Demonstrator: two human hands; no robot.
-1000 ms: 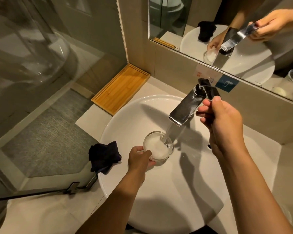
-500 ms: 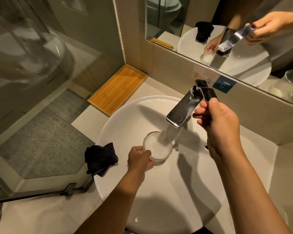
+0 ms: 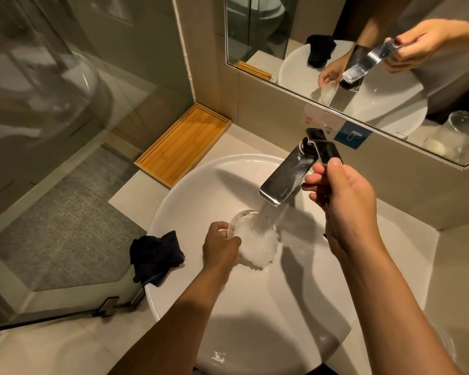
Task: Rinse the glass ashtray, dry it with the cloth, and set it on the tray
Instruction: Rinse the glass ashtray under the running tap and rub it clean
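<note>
My left hand [image 3: 221, 246] grips the round glass ashtray [image 3: 251, 238] by its left rim, tilted over the white basin [image 3: 190, 190]. Water pours from the chrome faucet [image 3: 284, 175] into the ashtray and spills over its lower edge. My right hand [image 3: 341, 201] is closed on the black faucet lever [image 3: 326, 150], thumb on top. A dark cloth [image 3: 156, 257] lies crumpled on the basin's left rim. The wooden tray [image 3: 183, 144] sits on the counter at the back left, against the wall.
A mirror [image 3: 363, 58] runs along the wall behind the faucet. A glass shower partition [image 3: 52, 131] stands to the left with a metal bracket near the basin. A clear glass jar [image 3: 463, 131] shows in the mirror at far right.
The water stream has grown wider and stronger. The ashtray now tilts, with water overflowing its lower edge. My right hand stays on the lever.
</note>
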